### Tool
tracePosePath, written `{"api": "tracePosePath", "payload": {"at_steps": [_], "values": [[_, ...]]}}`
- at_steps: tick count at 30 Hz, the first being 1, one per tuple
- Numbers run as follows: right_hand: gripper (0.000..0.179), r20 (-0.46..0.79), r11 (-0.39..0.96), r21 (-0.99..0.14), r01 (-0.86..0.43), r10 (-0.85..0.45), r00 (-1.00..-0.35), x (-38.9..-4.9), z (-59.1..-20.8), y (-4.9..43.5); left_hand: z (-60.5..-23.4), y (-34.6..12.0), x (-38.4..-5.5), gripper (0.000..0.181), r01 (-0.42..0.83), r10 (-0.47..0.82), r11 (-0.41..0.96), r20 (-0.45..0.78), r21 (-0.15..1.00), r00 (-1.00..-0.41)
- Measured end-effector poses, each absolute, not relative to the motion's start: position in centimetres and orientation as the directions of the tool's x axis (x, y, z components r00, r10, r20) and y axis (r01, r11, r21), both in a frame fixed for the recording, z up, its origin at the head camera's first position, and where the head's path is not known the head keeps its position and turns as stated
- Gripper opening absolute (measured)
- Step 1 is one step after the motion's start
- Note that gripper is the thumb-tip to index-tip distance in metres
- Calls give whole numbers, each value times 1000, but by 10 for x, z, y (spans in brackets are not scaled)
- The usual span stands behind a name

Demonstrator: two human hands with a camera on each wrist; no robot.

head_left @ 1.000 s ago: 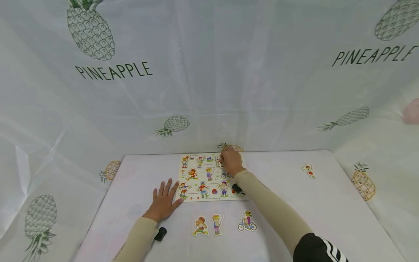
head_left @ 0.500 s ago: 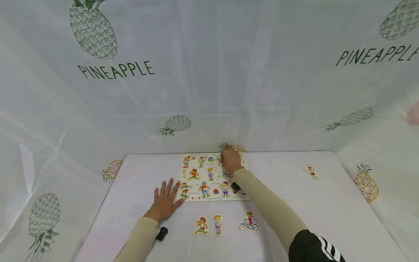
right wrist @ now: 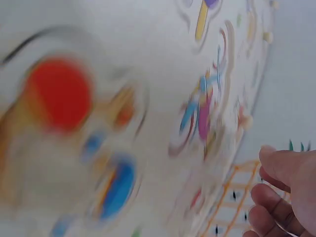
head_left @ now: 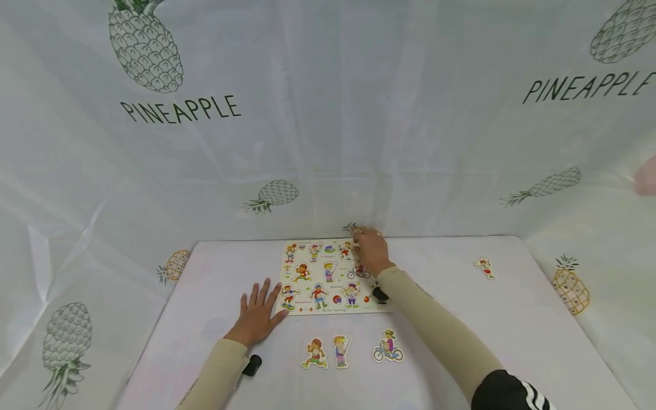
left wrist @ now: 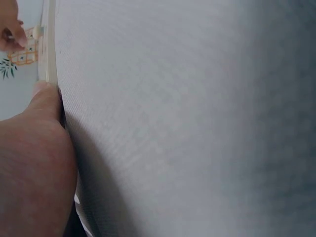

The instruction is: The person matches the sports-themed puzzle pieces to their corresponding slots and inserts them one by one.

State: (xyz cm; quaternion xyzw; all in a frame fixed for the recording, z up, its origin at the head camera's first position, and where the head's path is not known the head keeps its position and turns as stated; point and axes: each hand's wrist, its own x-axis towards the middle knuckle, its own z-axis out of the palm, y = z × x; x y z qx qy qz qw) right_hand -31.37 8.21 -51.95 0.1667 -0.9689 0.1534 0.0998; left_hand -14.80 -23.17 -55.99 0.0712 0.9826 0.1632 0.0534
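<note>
My left hand (head_left: 258,314) lies flat with its fingers spread, thumb touching the left front corner of a wooden picture puzzle board (head_left: 309,290). In the left wrist view the thumb meets the board's edge (left wrist: 51,54). My right hand (head_left: 372,250) is over the board's back right corner, hiding the pictures beneath it. In the right wrist view its thumb and fingers (right wrist: 266,193) are loosely bent, with nothing visible between them. A sports figure (head_left: 345,250) shows just left of it, a cyclist picture (head_left: 359,272) just in front. Small knobs (right wrist: 245,121) stand up from the board.
Loose puzzle pieces lie before the board: a runner (head_left: 315,354), a batter (head_left: 340,351) and a cyclist (head_left: 388,346). Another piece (head_left: 484,267) lies to the right on the white table (head_left: 441,256). A pineapple-print sheet (head_left: 328,142) rises behind the table.
My right hand has shifted right along the board's back edge, uncovering the sports figure and more of the cyclist picture. The left hand has stayed in place.
</note>
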Motion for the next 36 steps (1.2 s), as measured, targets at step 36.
{"api": "tracePosePath", "payload": {"at_steps": [36], "values": [[20,360,930,-333,-153,-25,-933,-241,-529,324,-549,-227,-148,75,94,142,946,-134,312,-981]]}}
